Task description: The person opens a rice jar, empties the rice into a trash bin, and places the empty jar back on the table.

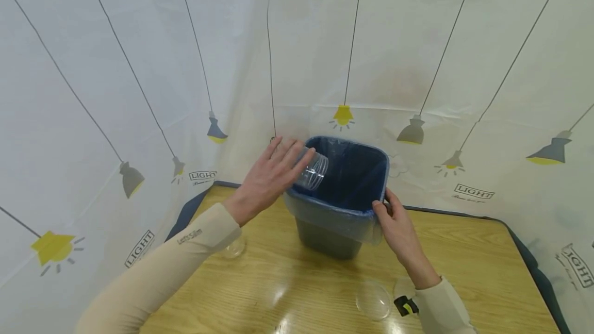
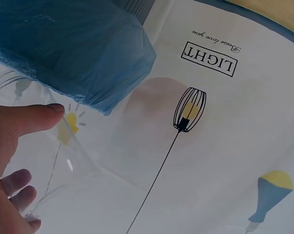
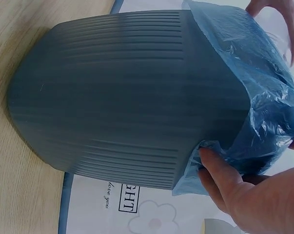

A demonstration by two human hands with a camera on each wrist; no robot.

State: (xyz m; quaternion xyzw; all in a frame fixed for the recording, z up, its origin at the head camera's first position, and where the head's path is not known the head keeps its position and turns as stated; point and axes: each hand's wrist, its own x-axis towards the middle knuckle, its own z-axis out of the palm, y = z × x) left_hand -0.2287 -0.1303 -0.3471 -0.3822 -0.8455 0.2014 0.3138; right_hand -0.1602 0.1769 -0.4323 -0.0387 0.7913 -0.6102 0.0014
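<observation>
A grey waste bin [image 1: 327, 236] with a blue plastic liner [image 1: 357, 169] folded over its rim stands on the table. My left hand [image 1: 271, 177] holds a clear plastic container [image 1: 317, 171] tilted at the bin's left rim, its ringed end over the opening. In the left wrist view, the thumb [image 2: 37, 119] lies along the container's clear wall. My right hand [image 1: 400, 233] grips the bin's right rim. In the right wrist view, its thumb and fingers pinch the liner [image 3: 268, 117] where it hangs over the rim. The bin's bottom inside is hidden.
A clear round plastic piece [image 1: 373, 300] lies on the wooden table [image 1: 278, 282] in front of the bin. Another clear piece [image 1: 234, 246] is by the left sleeve. A small black-and-yellow item [image 1: 405, 305] sits beside the right cuff. Lamp-printed cloth [image 1: 394, 66] hangs behind.
</observation>
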